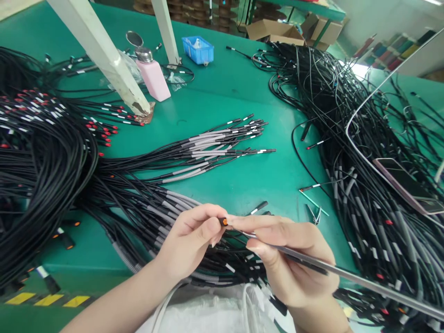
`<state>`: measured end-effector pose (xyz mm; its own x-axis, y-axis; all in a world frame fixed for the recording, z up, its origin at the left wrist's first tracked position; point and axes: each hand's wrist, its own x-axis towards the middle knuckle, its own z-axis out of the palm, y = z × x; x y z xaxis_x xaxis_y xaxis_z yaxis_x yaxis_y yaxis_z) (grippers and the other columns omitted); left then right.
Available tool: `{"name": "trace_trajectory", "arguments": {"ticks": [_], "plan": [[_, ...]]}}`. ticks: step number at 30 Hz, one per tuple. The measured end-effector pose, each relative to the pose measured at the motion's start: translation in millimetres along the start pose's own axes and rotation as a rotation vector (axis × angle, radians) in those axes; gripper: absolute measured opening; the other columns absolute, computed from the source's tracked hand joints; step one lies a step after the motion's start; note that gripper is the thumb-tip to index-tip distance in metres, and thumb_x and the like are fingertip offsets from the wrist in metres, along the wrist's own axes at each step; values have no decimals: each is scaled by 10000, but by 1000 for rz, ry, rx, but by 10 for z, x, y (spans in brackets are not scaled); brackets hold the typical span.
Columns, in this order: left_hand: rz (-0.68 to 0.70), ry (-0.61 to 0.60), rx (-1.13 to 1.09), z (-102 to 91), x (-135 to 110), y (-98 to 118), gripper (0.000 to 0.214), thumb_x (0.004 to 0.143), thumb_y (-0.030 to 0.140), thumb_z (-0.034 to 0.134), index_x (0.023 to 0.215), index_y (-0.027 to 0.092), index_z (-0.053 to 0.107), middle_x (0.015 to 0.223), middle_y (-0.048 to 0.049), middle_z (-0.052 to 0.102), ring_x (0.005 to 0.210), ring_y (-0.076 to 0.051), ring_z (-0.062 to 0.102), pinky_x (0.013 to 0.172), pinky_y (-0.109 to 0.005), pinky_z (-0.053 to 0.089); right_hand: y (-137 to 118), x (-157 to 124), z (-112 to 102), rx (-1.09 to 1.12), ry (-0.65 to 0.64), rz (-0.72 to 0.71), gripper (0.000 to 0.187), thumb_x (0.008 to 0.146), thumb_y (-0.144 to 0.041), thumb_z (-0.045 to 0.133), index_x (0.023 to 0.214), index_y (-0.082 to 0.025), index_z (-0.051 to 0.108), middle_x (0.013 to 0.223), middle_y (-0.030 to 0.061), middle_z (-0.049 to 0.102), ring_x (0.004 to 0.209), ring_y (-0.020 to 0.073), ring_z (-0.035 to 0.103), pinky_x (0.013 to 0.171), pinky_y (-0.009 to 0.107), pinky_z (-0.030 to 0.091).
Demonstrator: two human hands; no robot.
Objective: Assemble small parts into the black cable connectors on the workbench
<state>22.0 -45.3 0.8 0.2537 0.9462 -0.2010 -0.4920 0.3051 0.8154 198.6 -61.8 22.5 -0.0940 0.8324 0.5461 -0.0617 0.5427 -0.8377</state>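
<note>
My left hand (190, 243) pinches a black cable connector (224, 222) between thumb and forefinger, its orange face turned toward me. Just to the right, my right hand (294, 259) is closed on slim metal tweezers (360, 279). Their pointed tip reaches close to the connector; whether it touches I cannot tell. The right forefinger meets the connector's edge. Below and behind both hands lies a bundle of black cables (138, 196) with grey ribbed sleeves and white labels. The held connector's cable is mostly hidden by my fingers.
Black cables with red-tipped ends (45, 152) heap at left, more cables (347, 138) at right. A phone (409, 182) rests on the right heap. White posts (111, 69), a pink bottle (154, 78) and a blue bin (198, 51) stand behind. A green stick (314, 202) lies right.
</note>
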Motion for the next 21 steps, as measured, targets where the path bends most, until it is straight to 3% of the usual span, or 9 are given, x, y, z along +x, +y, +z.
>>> {"name": "trace_trajectory", "arguments": {"ticks": [4, 10, 16, 21], "plan": [[2, 5, -16, 11, -12, 6, 248, 797, 500, 945, 820, 256, 907, 553, 25, 574, 492, -82, 340, 515, -257, 285, -4, -9, 10, 16, -12, -16, 490, 875, 30, 782, 1278, -245, 729, 1208, 85, 867, 1050, 283, 863, 898, 407, 756], [37, -5, -26, 24, 6, 0, 198, 803, 472, 948, 819, 277, 918, 547, 22, 573, 489, -76, 371, 516, -251, 276, 40, -35, 45, 53, 63, 7, 509, 864, 74, 753, 1262, -242, 725, 1208, 73, 869, 1053, 234, 862, 909, 327, 738], [43, -21, -9, 11, 10, -3, 213, 822, 476, 934, 826, 263, 919, 525, 21, 559, 493, -80, 402, 518, -243, 282, 41, -35, 38, -7, 46, 1, 420, 901, 25, 741, 1223, -243, 709, 1162, 94, 878, 991, 249, 874, 848, 341, 748], [42, 18, 11, 12, -1, 15, 265, 795, 493, 951, 801, 232, 906, 549, 20, 576, 493, -79, 379, 512, -247, 296, 4, -37, 18, -13, 14, 25, 413, 908, 35, 749, 1222, -229, 692, 1190, 108, 869, 1070, 252, 858, 919, 358, 732]]}}
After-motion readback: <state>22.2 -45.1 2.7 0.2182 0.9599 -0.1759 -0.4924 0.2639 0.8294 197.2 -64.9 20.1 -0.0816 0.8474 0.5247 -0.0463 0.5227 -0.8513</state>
